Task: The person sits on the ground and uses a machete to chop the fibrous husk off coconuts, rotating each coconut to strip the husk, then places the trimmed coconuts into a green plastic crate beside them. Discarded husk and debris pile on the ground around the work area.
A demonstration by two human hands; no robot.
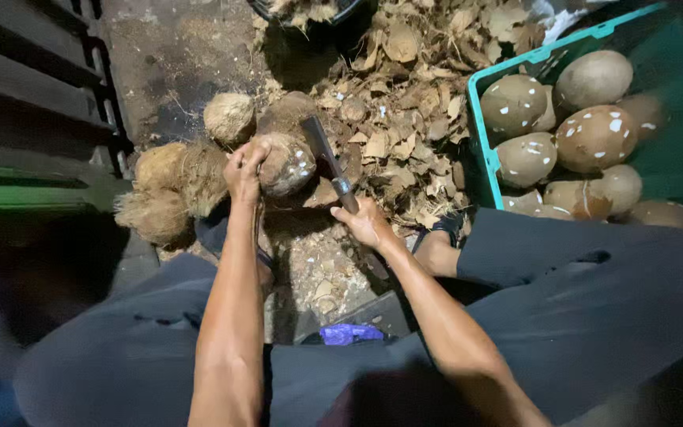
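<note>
Dim floor (175, 47), husk chips (405, 119) everywhere. My L hand (244, 168) gripping coconut (286, 162), steadying it; R hand (365, 223) clenching cleaver (327, 158), blade w/ edge resting on shell. Peeled ones filling green crate (480, 142).

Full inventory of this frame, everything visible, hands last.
Coconut being trimmed: one, brown with white nicks, centre, held by the left hand.
Cleaver: one, dark blade, metal collar, blade against that coconut.
Husked coconuts: about three, fibrous tan, left of centre.
Trimmed coconuts: roughly eight, brown with white spots, in the crate.
Crate: one, teal, right.
Husk chips: heap, tan, top centre.
Purple scrap: one, between the knees.
Trousers: dark grey.
Sandalled foot: one, right of centre.
Left hand: grips coconut.
Right hand: grips cleaver handle.
</note>
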